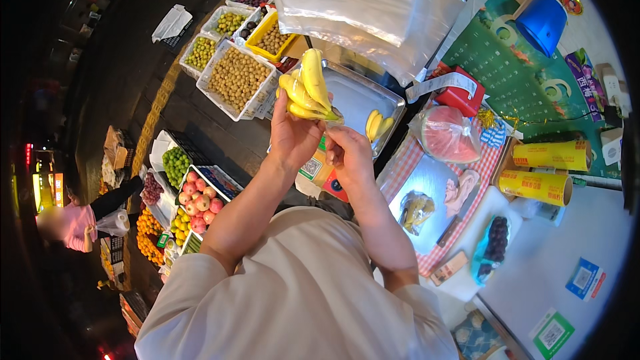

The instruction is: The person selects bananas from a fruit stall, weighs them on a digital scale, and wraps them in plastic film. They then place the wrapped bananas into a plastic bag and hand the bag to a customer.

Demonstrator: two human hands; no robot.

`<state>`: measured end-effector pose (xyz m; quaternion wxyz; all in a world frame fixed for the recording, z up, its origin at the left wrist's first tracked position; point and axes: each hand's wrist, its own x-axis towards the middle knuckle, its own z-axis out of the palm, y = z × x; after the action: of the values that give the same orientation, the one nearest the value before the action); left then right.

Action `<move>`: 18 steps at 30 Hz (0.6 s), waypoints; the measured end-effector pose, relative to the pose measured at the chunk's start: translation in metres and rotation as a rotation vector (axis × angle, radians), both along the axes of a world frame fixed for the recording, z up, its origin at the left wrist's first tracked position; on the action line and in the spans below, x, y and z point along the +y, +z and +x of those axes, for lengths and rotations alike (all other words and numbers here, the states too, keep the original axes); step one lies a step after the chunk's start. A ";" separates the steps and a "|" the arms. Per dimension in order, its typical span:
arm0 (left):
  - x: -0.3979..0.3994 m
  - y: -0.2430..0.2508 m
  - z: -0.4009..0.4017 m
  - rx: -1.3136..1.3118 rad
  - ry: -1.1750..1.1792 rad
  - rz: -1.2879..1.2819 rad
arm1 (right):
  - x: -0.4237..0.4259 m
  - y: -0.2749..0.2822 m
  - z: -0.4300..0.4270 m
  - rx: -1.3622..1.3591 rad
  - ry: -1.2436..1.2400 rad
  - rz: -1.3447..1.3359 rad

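Note:
My left hand holds up a bunch of yellow bananas in front of me, its fingers around the lower side. Shiny clear film seems to cover the fruit, and the stem end points to the right. Just below that end is my right hand, fingers curled and close to my left hand. Whether a bit of film sits between its fingertips is too fine to tell. Beyond the hands lies a metal tray, with a smaller bunch of bananas at its right side.
Clear plastic bags hang above the tray. Crates of longans and pomegranates stand to the left. At right are a wrapped watermelon piece, a red label printer and film rolls. A person stands far left.

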<state>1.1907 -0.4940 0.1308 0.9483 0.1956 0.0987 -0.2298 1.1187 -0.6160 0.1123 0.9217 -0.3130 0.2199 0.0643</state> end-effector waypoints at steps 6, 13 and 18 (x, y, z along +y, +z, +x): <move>0.005 -0.003 0.003 0.055 -0.049 0.056 | 0.010 0.030 -0.001 -0.226 -0.375 -0.757; 0.001 -0.011 0.001 0.172 -0.160 0.187 | -0.018 0.007 0.009 -0.171 0.063 -0.831; 0.011 -0.035 0.004 0.243 -0.268 0.332 | -0.032 0.007 0.016 0.056 0.317 -0.547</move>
<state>1.1942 -0.4833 0.0956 0.8453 0.3309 0.2216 -0.3562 1.1344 -0.6477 0.1196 0.7754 -0.5777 0.2030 0.1543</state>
